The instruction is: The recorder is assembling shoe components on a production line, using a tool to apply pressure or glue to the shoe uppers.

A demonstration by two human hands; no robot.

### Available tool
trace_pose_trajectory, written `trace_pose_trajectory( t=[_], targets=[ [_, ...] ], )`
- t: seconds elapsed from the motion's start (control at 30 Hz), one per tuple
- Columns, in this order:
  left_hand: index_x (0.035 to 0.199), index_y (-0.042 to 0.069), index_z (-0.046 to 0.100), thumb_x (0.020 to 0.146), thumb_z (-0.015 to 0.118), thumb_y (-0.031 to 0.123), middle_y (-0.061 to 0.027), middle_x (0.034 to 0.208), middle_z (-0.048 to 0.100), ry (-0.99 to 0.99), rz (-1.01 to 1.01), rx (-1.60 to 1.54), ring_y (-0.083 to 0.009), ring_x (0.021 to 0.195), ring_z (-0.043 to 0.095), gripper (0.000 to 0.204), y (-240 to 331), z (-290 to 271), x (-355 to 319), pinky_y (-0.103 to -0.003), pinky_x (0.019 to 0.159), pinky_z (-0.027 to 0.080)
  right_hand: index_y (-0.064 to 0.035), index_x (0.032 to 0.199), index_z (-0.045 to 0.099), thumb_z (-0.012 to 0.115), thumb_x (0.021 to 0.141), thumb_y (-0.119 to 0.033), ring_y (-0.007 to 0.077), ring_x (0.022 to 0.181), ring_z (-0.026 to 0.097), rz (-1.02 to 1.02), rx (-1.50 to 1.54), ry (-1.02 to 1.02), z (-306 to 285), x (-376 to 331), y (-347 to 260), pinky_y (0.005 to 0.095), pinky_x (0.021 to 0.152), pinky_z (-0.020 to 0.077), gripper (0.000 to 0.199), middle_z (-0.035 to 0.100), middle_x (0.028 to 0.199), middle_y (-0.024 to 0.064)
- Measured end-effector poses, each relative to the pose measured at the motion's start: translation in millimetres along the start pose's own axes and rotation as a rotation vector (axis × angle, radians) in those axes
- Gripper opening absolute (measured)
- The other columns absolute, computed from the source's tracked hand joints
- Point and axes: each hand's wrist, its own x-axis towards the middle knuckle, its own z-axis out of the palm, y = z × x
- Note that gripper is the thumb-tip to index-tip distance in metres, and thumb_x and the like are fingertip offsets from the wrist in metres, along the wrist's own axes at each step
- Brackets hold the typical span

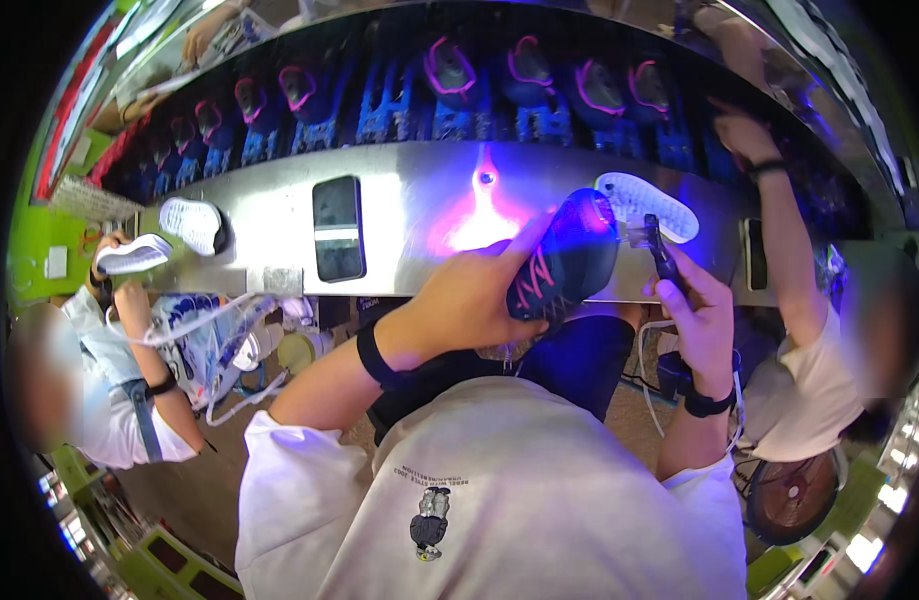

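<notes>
Head view shows the left hand (475, 290) wrapped around a dark shoe (570, 258), tilting it toward the violet glow on the metal counter (400, 210), probably to light its side. Right hand (702, 318) clasps a small dark torch (665, 255) aimed at the shoe. A white sole (648, 205) lies just behind; more shoes (450, 75) fill the shelf (380, 125) beyond
</notes>
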Motion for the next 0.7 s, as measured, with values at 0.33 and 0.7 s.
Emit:
trace_pose_trajectory(
  t=[0.33,0.7],
  targets=[
    [0.157,0.005,0.027,0.072,0.091,0.022,-0.012,0.133,0.063,-0.163,0.12,-0.49,-0.0246,0.12,0.064,0.108,42.3,28.2,-1.2,-0.041,0.105,0.049,-0.001,0.133,0.063,0.066,0.092,-0.002,0.0103,0.092,0.065,-0.172,-0.161,-0.095,-41.3,-31.6,-23.0,0.0272,0.081,0.0526,0.041,0.073,0.103,0.0074],
    [0.149,0.0,0.036,0.074,0.09,0.028,-0.0128,0.134,0.061,-0.177,-0.06,-0.696,-0.0237,0.122,0.061,0.096,56.8,45.6,0.1,-0.039,0.105,0.049,-0.0015,0.134,0.062,0.069,0.09,0.0,0.0152,0.099,0.066,-0.11,-0.137,-0.086,-39.5,-62.6,18.6,0.0311,0.093,0.0512,0.044,0.071,0.118,0.0088]
  ],
)
